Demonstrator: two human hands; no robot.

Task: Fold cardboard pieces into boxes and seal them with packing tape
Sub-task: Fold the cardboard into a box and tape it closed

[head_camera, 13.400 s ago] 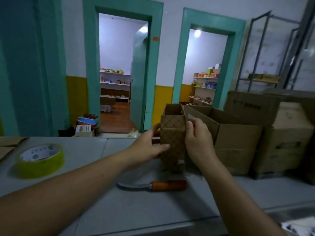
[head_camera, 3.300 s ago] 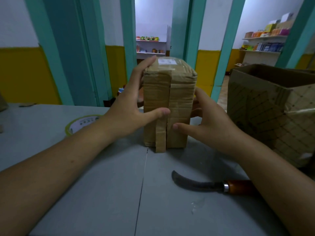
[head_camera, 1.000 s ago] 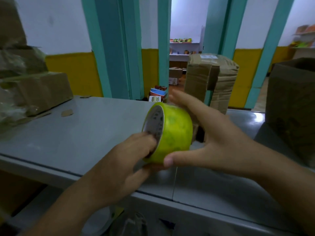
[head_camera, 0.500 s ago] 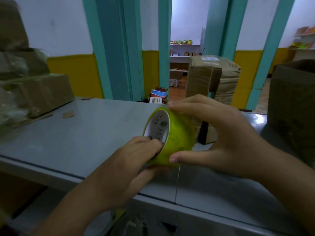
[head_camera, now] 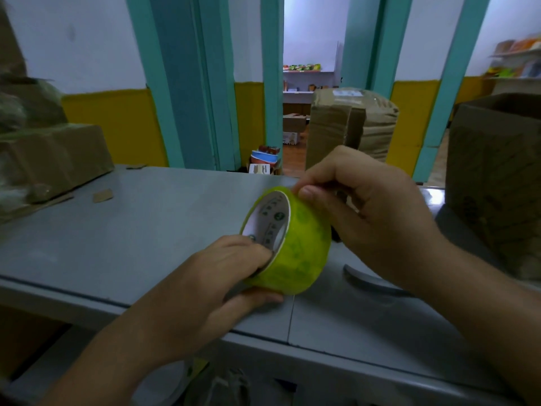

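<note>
A yellow-green roll of packing tape [head_camera: 295, 247] is held above the grey table [head_camera: 146, 230] near its front edge. My left hand [head_camera: 213, 282] grips the roll from below, with fingers hooked inside the core. My right hand [head_camera: 369, 212] has its fingers curled over the top of the roll, with the thumb and fingertips pinching at the roll's upper edge. Behind my right hand stands a folded cardboard box [head_camera: 351, 124], upright, with a loose flap down its front.
A curved knife blade [head_camera: 369, 278] lies on the table under my right wrist. A large open carton [head_camera: 497, 177] stands at the right. Wrapped cardboard bundles [head_camera: 44, 153] sit at the left. Doorways and teal frames lie beyond the table.
My right hand has shifted from cupping the roll's side to curling over its top edge with the fingertips pinched. The left hand keeps its grip on the roll.
</note>
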